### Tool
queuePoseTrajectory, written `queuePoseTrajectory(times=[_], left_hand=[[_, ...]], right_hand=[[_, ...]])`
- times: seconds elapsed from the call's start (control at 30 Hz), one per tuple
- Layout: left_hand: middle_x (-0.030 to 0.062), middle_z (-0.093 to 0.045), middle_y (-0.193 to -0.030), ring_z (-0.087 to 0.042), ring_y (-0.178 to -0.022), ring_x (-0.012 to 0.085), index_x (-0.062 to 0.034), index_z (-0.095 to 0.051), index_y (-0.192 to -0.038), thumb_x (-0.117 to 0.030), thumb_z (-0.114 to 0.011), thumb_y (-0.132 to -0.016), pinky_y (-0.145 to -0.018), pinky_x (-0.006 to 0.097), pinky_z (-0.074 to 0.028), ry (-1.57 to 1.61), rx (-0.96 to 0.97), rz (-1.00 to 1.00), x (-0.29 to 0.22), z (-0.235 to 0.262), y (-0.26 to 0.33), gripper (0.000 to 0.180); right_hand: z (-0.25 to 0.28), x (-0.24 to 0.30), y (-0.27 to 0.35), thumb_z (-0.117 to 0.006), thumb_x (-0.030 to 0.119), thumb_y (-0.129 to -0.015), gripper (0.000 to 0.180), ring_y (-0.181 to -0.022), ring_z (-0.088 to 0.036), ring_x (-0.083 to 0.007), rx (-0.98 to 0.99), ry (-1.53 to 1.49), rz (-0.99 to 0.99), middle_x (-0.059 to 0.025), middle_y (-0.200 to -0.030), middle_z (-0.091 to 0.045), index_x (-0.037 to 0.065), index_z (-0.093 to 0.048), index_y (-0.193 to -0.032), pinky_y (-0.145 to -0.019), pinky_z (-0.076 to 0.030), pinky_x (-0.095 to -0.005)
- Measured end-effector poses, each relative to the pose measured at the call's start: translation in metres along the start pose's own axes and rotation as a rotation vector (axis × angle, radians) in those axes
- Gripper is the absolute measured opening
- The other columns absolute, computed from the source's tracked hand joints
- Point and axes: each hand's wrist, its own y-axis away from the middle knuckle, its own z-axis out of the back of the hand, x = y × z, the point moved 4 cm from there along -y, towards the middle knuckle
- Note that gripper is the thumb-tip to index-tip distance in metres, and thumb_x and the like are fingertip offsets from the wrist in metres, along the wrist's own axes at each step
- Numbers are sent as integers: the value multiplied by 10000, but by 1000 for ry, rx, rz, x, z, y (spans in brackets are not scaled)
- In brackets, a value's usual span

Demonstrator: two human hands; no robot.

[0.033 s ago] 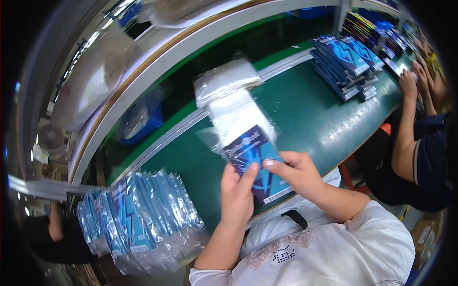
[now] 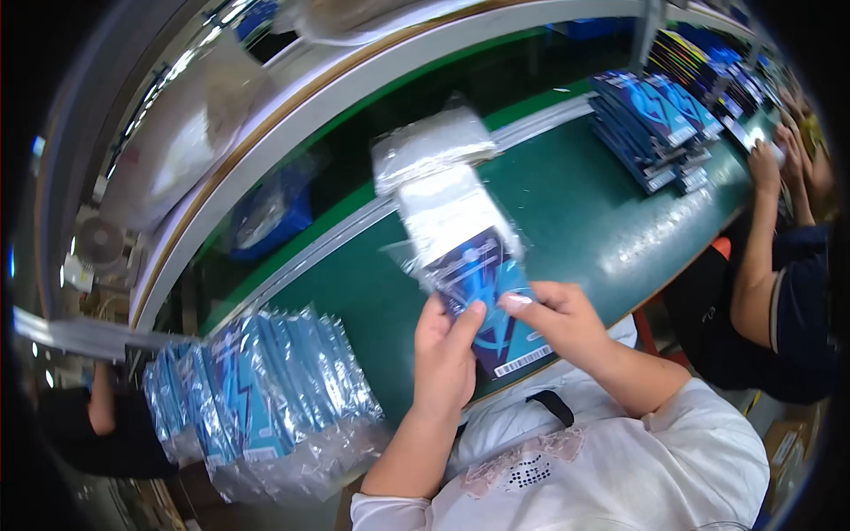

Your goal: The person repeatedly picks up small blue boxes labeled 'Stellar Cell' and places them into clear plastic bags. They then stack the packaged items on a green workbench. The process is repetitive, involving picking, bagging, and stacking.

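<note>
Both hands hold a flat blue and purple printed package [image 2: 500,323] with a barcode along its near edge. My left hand [image 2: 450,354] grips its left side, thumb on top. On the right side, my right hand [image 2: 567,319] is closed with its thumb pressed on the printed face. The package's far end meets clear plastic bags [image 2: 447,208] lying on the green table; I cannot tell how much of it is inside a bag. Beyond them sits a thicker pile of clear bags [image 2: 434,146].
At the left stands a row of bagged blue packages [image 2: 266,389]. Stacked unbagged packages [image 2: 651,119] lie far right on the green table [image 2: 567,212]. Another person's arm [image 2: 757,239] reaches in at the right. A metal rail [image 2: 354,221] and a blue bin [image 2: 274,221] lie beyond.
The whole view has shifted slightly. Both hands keep their hold on the package, with no clear movement of it against the bags.
</note>
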Motion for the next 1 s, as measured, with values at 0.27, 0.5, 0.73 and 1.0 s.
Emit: queuePoseTrajectory(times=[0.27,0.5,0.73,1.0], left_hand=[[136,-561,-1231,-575,-1117,219,4,-460,-1272,-114,-490,-970,-939,390,-493,138,252,219,-6,-16,24,326],[134,-463,-1351,-444,-1268,219,-4,-380,-1377,-287,-435,-1011,-1031,342,-379,-144,444,173,-14,-28,36,466],[169,-380,-1431,-405,-1295,246,33,-372,-1385,-176,-529,-914,-1077,335,-303,36,296,141,-42,-27,58,539],[222,-537,-1262,-554,-1139,333,30,-537,-1243,50,-521,-753,-981,414,-423,-1077,-200,-1207,-166,6,133,491]], right_hand=[[7,50,14,-732,-1,-740,782,-828,-637,-142,2,549,653,-152,-1055,-629,17,-341,-1417,-679,-498,-237],[16,76,62,-454,6,-905,158,-696,-584,-172,-128,394,1093,-108,-854,-618,21,-585,-991,-645,-475,-319],[-77,65,60,-690,69,-748,320,-688,-589,-245,729,515,931,-92,-792,-603,-14,-637,-1052,-616,-478,-316],[-72,59,57,-722,116,-754,353,-702,-628,-250,708,483,901,-127,-845,-651,-42,-634,-1057,-602,-492,-329]])
